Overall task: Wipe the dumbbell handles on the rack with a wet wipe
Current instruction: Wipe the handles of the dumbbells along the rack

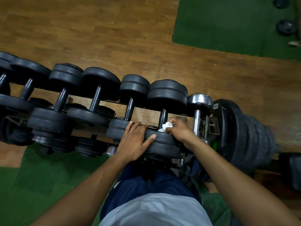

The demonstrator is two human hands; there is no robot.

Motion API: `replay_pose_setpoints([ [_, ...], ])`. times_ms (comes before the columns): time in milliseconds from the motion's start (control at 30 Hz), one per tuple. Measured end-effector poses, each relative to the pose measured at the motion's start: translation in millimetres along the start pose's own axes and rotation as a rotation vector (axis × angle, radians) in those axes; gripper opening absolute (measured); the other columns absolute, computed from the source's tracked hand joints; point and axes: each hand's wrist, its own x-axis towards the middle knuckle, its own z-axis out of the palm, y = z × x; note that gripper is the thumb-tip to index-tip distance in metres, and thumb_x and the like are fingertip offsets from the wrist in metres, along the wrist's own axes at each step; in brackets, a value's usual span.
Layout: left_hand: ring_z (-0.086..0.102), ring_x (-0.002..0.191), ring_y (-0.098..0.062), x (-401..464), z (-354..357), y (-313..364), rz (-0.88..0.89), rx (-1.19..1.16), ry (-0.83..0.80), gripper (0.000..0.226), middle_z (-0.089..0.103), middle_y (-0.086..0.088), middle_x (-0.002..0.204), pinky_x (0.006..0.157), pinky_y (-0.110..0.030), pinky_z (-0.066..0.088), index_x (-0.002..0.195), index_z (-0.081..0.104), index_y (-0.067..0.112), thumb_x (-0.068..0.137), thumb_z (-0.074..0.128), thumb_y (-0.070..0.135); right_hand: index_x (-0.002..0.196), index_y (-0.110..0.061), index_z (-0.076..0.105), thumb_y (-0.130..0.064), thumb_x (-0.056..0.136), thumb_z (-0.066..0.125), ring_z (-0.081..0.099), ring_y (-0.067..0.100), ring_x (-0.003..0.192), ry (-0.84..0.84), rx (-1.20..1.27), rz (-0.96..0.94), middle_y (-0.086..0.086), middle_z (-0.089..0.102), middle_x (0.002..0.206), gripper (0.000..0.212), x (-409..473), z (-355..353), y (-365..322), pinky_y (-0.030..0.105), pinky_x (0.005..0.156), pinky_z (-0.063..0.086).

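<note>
A row of black dumbbells lies across the rack (184, 115), their dark handles pointing away from me. My right hand (178, 129) grips a crumpled white wet wipe (166, 126) against the near end of one black dumbbell's handle (163, 117). My left hand (136, 141) rests flat on that dumbbell's near plates (162, 145), thumb spread over the rim. Right of it sits a chrome dumbbell (197, 111). The neighbouring handle (129, 110) to the left is bare.
A stack of large black weight plates (244, 128) stands at the right end of the rack. More dumbbells sit on a lower tier (84, 144). Wooden floor lies beyond the rack, green turf (228, 22) at far right and under my legs.
</note>
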Motion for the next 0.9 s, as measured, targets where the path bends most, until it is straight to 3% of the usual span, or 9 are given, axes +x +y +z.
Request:
replay_pose_setpoints([
  [133,0.032,0.149,-0.021,-3,1,2,-0.007,-0.045,-0.016,0.082,0.053,-0.007,0.148,0.128,-0.039,0.003,0.148,0.046,0.014,0.099,0.016,0.073,0.082,-0.018,0.064,-0.011,0.077,0.072,0.061,0.016,0.069,0.002,0.098,-0.066,0.003,0.07,0.078,0.012,-12,-5,-2,0.027,0.064,0.046],
  [267,0.043,0.138,-0.024,-5,-1,14,0.013,-0.119,0.015,0.075,0.052,-0.006,0.143,0.126,-0.042,0.015,0.149,0.041,0.015,0.099,0.028,0.069,0.085,-0.017,0.06,-0.007,0.096,0.059,0.06,0.01,0.059,0.091,0.318,-0.068,0.003,0.067,0.078,0.015,-31,-22,-4,0.02,0.054,0.044],
  [400,0.04,0.139,-0.023,-6,6,36,0.169,-0.102,0.052,0.071,0.048,-0.004,0.145,0.123,-0.044,0.023,0.147,0.041,0.016,0.098,0.038,0.067,0.086,-0.019,0.057,-0.009,0.1,0.052,0.071,0.026,0.074,0.188,0.401,-0.043,0.013,0.071,0.091,0.019,-55,-35,0,0.028,0.057,0.05],
  [467,0.035,0.144,-0.023,-3,11,54,0.258,-0.039,0.057,0.069,0.046,-0.004,0.148,0.124,-0.047,0.021,0.148,0.042,0.017,0.097,0.043,0.064,0.088,-0.013,0.055,-0.004,0.1,0.049,0.07,0.021,0.067,0.227,0.434,-0.053,0.015,0.068,0.087,0.016,-68,-42,2,0.026,0.056,0.055],
  [567,0.032,0.147,-0.024,2,15,75,0.355,0.106,0.041,0.07,0.046,-0.005,0.149,0.125,-0.052,0.016,0.149,0.042,0.017,0.096,0.048,0.062,0.093,-0.009,0.055,-0.004,0.099,0.051,0.065,0.014,0.061,0.267,0.383,-0.063,0.018,0.064,0.085,0.008,-81,-46,11,0.019,0.052,0.05],
  [767,0.04,0.137,-0.026,3,19,75,0.448,0.279,0.042,0.075,0.048,-0.005,0.15,0.117,-0.054,0.029,0.15,0.04,0.014,0.094,0.048,0.063,0.09,-0.014,0.061,-0.007,0.097,0.055,0.071,0.022,0.079,0.354,0.332,-0.029,0.017,0.071,0.096,0.011,-90,-46,35,0.029,0.075,0.058],
  [900,0.045,0.131,-0.026,4,15,74,0.454,0.304,0.043,0.074,0.05,-0.005,0.147,0.112,-0.052,0.033,0.149,0.042,0.014,0.094,0.048,0.064,0.086,-0.017,0.062,-0.007,0.096,0.057,0.071,0.022,0.079,0.374,0.333,-0.048,0.01,0.072,0.089,0.014,-92,-42,41,0.036,0.082,0.058],
])
